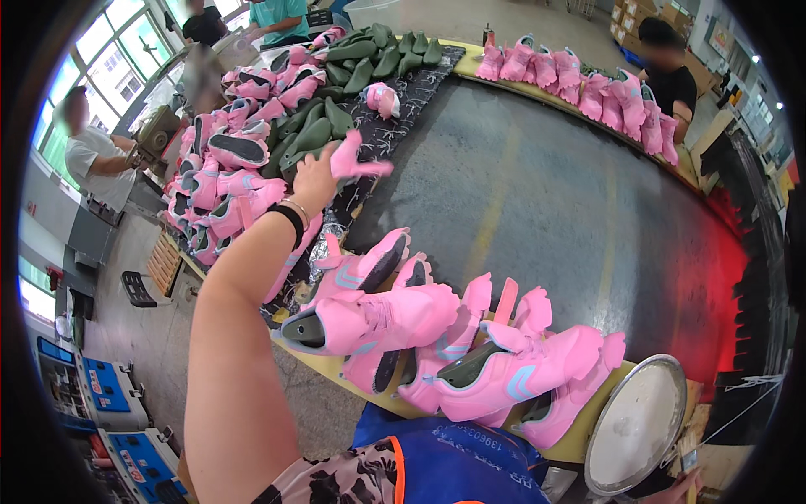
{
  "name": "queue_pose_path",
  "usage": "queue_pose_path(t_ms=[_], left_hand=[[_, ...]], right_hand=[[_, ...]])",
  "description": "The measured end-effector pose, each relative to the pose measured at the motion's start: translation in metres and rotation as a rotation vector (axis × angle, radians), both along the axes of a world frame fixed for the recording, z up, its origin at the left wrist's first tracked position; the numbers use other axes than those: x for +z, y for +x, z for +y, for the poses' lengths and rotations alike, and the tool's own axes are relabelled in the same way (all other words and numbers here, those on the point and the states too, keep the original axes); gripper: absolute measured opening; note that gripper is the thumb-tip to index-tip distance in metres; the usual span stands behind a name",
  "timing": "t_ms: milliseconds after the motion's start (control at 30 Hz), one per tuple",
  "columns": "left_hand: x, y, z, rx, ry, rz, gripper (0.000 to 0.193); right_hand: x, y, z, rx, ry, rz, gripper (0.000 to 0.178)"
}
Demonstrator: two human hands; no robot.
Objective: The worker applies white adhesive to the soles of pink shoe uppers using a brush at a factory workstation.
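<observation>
Blue apron (460, 470) | pink upper (346, 158) (blurred) | touching left hand (315, 181), right side

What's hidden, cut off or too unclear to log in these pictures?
All in the head view:
Left hand: exact grip unclear, partly hidden by the hand itself.
Pink piece at its fingers: detail lost to blur.
Green lasts: lower ones covered by those on top.
White tub: cut off by the top edge.
</observation>
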State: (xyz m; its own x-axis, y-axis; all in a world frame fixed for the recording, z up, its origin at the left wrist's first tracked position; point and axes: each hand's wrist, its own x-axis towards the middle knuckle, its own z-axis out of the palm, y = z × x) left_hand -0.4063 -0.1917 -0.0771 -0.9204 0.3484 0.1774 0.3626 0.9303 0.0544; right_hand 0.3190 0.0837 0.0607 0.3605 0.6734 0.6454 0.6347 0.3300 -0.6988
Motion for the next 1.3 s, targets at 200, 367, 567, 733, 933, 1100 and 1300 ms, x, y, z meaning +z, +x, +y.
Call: queue_pose_path(t_ms=[200, 367, 567, 733, 933, 1100, 1300], left_hand=[[-0.011, 0.018, -0.037, -0.253, -0.405, -0.015, 0.055], [0.001, 0.029, -0.040, -0.279, -0.232, -0.227, 0.054], [0.062, 0.117, -0.087, -0.376, 0.579, -0.528, 0.032], [0.103, 0.276, -0.110, -0.320, 0.433, -0.005, 0.035], [0.061, 0.340, -0.086, -0.432, 0.000, 0.347, 0.087], [0.039, 0.318, -0.082, -0.432, 0.060, 0.290, 0.099], [0.035, 0.316, -0.075, -0.466, 0.079, 0.291, 0.110]], right_hand=[[0.011, 0.007, -0.014, 0.046, 0.045, 0.017, 0.029], [0.010, 0.045, -0.018, 0.178, 0.145, 0.103, 0.028], [-0.023, 0.087, 0.011, 0.202, 0.018, 0.320, 0.029], [-0.032, 0.084, 0.016, 0.230, -0.034, 0.485, 0.030], [-0.024, 0.055, 0.003, 0.304, -0.014, 0.584, 0.026], [-0.029, 0.055, -0.006, 0.433, -0.014, 0.792, 0.019], [-0.044, 0.084, -0.025, 0.584, -0.155, 0.889, 0.007]])
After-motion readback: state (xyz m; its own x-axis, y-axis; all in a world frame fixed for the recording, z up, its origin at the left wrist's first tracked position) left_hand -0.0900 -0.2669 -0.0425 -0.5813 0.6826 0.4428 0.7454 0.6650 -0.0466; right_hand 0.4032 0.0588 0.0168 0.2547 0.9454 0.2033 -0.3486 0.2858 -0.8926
